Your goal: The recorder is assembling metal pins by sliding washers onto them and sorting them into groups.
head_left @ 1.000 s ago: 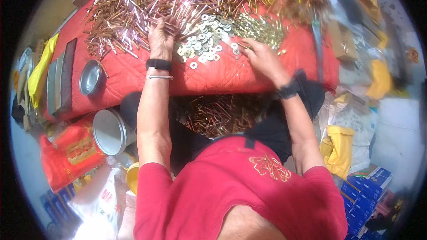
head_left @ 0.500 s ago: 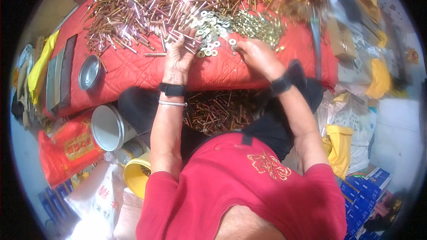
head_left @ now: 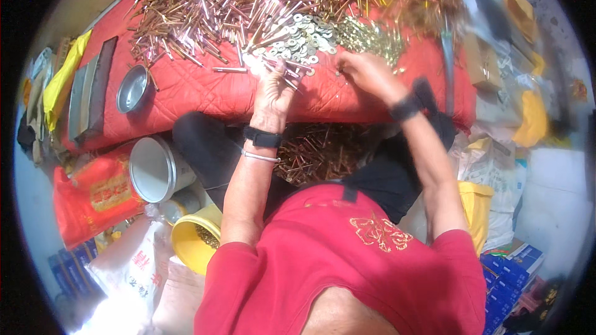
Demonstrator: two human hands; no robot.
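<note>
A large heap of long coppery bolts covers the far part of a red quilted cloth. Nearer me lie a pile of flat round washers and, to its right, a pile of small brassy pieces, perhaps nuts. My left hand, palm up, is closed round several bolts at the near edge of the washers. My right hand hovers at the right of the washers with thumb and fingers pinched. What sits in that pinch is too small to make out. Both wrists wear black bands.
A metal bowl stands on the cloth at left, beside long dark bars. More bolts lie below, between my legs. A grey-white bucket, a yellow bucket and bags are at lower left; blue boxes are at lower right.
My left hand, still holding bolts, has moved right and slightly nearer me. My right hand has shifted slightly right, still pinched. The whole view has shifted a little too.
</note>
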